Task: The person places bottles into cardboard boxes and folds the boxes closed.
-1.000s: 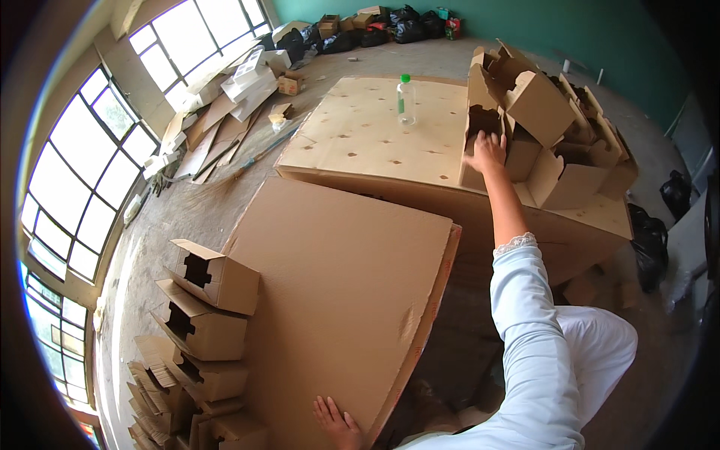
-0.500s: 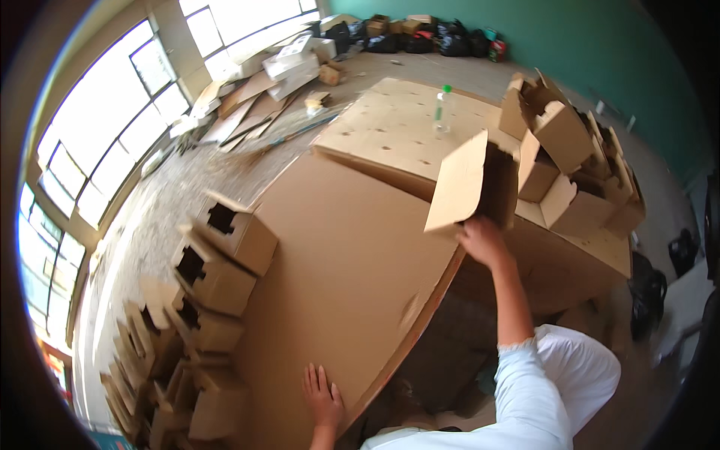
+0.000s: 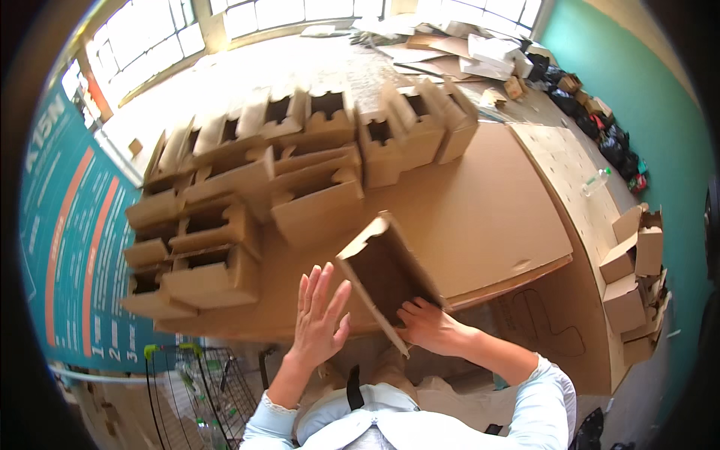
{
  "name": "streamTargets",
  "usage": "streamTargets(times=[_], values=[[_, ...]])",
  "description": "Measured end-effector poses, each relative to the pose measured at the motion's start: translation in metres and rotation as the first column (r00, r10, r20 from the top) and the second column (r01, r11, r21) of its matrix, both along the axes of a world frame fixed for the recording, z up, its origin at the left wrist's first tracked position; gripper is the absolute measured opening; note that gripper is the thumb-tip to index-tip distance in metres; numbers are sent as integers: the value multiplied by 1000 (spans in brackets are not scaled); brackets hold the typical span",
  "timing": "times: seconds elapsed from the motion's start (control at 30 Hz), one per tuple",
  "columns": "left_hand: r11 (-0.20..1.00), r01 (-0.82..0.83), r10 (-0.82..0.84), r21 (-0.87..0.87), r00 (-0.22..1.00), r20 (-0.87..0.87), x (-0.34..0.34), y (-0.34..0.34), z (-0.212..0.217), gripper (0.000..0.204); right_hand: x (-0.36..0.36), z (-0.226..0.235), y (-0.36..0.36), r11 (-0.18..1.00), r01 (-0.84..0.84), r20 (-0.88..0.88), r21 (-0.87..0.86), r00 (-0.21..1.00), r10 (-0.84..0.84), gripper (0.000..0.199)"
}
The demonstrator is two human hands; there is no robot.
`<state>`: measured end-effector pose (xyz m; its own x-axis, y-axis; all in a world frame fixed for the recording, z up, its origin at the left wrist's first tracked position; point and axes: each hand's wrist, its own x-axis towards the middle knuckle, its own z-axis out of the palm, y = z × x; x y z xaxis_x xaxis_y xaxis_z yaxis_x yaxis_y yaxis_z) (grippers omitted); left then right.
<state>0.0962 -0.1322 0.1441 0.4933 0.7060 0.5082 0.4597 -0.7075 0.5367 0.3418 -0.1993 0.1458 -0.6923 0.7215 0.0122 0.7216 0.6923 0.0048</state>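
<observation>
In front of me an open brown cardboard box (image 3: pixel 382 274) is tilted, its dark hollow facing up. My right hand (image 3: pixel 429 324) grips its near end, with the fingers curled over the edge. My left hand (image 3: pixel 319 319) is raised just left of the box, fingers stretched out, holding nothing. Beneath lies a large flat cardboard sheet (image 3: pixel 487 217) covering the work surface. Several open cardboard boxes (image 3: pixel 319 206) stand close together in rows along its left and far side, cut-out edges upward.
On the right, a pale wooden board (image 3: pixel 559 161) bears a clear bottle (image 3: pixel 596 182) lying on its side and a pile of cardboard boxes (image 3: pixel 626 300). A wire cart (image 3: pixel 195 390) with bottles stands at lower left, beside a teal printed panel (image 3: pixel 75 247). Black bags (image 3: pixel 615 146) line the green wall.
My view has turned left. My right hand has brought the box from beside the right-hand pile to in front of me. My left hand has lifted off the cardboard sheet.
</observation>
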Motion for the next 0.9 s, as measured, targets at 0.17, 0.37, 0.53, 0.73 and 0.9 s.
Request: streamTargets(times=[0.17, 0.37, 0.53, 0.73, 0.9], values=[[986, -25, 60, 167, 977, -203, -88, -1, -2, 37, -73, -1, 32, 975, -222, -26, -13, 975, 222, 14], [976, 25, 33, 214, 964, -265, -107, 14, -14, 9, -72, 12, 64, 990, -132, -18, 58, 991, 133, 31], [961, -83, 182, 265, 910, -372, -92, 2, -16, 3, -79, 47, 78, 976, -201, -85, -79, 977, 194, 35], [920, -306, 358, 244, 911, -206, -112, -29, -19, 15, -81, 20, 77, 992, -123, -25, -25, 992, 122, 5], [726, -660, 670, 193, 742, 20, -242, -80, -20, 9, -87, 22, 72, 998, 16, -89, -55, 996, -21, 13]])
